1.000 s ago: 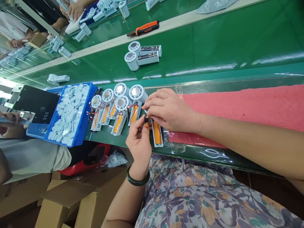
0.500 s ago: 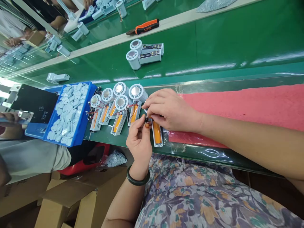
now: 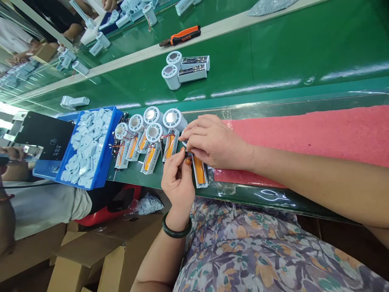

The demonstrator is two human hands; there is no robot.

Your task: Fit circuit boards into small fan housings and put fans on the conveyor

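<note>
My left hand point(image 3: 178, 180) comes up from below and pinches a small black electronic part point(image 3: 186, 154) between its fingertips. My right hand point(image 3: 212, 142) presses in from the right, its fingers touching the same part. Just below the fingertips lies an open white casing with an orange battery point(image 3: 199, 172). Left of my hands stands a row of white fan housings with metallic centres point(image 3: 152, 132). Beside them lie white casings with orange batteries and thin red and black wires point(image 3: 150, 159). The hands hide the small part's ends.
A blue tray point(image 3: 111, 150) of white plastic pieces stands left of the row. A pink mat point(image 3: 304, 140) lies under my right forearm. Orange-handled pliers point(image 3: 180, 35) and paired white units point(image 3: 184, 71) lie on the green bench. A co-worker's hand point(image 3: 109, 4) shows at the top.
Both hands stay on the small black part, with only slight finger movement. The whole view has shifted a little as my head moved.
</note>
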